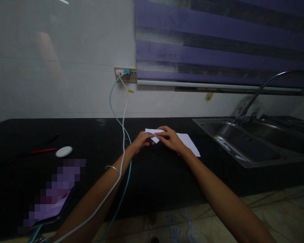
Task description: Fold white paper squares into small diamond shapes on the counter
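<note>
Paper is in the left hand and right hand, over the middle of the counter. Sheets lie to the right, between paper and sink. The sink has the tap at its back edge. The phone is left, near the counter's front edge.

paper: matt; sink: smooth metal; faucet: glossy metal; countertop: smooth; wall: glossy

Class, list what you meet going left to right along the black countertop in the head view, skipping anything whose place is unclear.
Slim red item, white oval object, left hand, folded white paper, right hand, flat white paper, double-bowl steel sink.
</note>
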Tool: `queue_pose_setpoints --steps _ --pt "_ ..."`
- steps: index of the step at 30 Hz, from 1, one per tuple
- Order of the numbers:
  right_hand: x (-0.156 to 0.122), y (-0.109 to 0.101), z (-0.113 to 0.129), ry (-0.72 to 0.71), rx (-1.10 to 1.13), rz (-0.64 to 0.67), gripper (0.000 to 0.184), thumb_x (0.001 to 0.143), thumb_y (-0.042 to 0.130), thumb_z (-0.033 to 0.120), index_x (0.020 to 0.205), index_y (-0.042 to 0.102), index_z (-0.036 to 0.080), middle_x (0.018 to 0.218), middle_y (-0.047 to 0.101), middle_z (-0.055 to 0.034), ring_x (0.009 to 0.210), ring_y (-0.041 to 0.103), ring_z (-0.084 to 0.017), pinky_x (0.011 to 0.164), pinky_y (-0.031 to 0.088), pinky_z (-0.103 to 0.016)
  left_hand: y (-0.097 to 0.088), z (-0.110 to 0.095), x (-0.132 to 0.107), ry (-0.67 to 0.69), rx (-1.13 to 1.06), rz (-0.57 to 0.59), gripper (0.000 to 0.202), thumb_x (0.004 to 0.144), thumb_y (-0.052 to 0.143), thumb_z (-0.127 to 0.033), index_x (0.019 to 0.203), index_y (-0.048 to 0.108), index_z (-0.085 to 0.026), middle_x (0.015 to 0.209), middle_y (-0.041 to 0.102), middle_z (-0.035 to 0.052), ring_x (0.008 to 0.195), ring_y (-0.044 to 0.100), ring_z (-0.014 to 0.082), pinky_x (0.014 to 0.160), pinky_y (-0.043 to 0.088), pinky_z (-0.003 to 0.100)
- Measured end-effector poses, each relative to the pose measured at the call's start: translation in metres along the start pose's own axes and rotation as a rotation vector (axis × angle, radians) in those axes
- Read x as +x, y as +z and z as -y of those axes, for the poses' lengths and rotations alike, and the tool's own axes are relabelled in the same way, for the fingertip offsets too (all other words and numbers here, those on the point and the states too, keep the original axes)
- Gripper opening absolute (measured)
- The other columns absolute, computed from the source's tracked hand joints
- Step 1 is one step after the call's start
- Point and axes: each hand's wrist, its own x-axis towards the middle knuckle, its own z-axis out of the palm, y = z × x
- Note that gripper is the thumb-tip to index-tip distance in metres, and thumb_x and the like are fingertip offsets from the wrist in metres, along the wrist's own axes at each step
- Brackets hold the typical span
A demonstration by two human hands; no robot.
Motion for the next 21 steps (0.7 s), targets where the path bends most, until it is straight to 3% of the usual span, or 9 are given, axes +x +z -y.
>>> queue_pose_setpoints --steps 5,11,17,21 --pt "-0.001 -0.001 -0.002 -0.019 -0.082 0.038 0.029 0.09 0.055 0.031 0.118 0.063 0.032 0.132 0.047 -0.0062 0.124 0.042 -0.023 0.104 0.035 -0.047 0.0 -0.003 -0.003 -0.011 -0.138 -0.013 0.03 0.071 0.065 -0.038 0.089 0.067 -0.014 0.08 0.066 0.0057 0.064 0.06 0.0126 0.052 0.038 0.02" --pt "-0.001 0.0 0.004 -0.003 0.008 0.035 0.029 0.089 0.056 0.03 0.117 0.064 0.032 0.133 0.045 -0.006 0.125 0.041 -0.024 0.106 0.032 -0.048 0.004 -0.001 0.004 0.01 0.075 -0.057 0.041 0.074 0.066 -0.052 0.077 0.065 -0.011 0.057 0.059 0.0037 0.049 0.051 0.0094 0.042 0.029 0.018" --pt "0.004 -0.003 0.012 0.125 0.253 -0.12 0.026 0.087 0.052 0.023 0.104 0.07 0.031 0.127 0.051 -0.0025 0.121 0.045 -0.023 0.103 0.035 -0.046 0.006 -0.001 0.006 0.057 0.191 -0.121 0.045 0.079 0.061 -0.054 0.066 0.061 -0.011 0.045 0.055 0.0019 0.039 0.045 0.0079 0.041 0.03 0.02" --pt "0.007 -0.001 0.004 0.35 0.525 -0.306 0.03 0.086 0.049 0.034 0.113 0.061 0.028 0.121 0.057 -0.0051 0.109 0.054 -0.023 0.085 0.048 -0.038 0.006 0.001 0.01 0.104 0.294 -0.212 0.037 0.082 0.061 -0.046 0.067 0.06 -0.011 0.047 0.057 0.0021 0.041 0.048 0.0096 0.043 0.033 0.021"
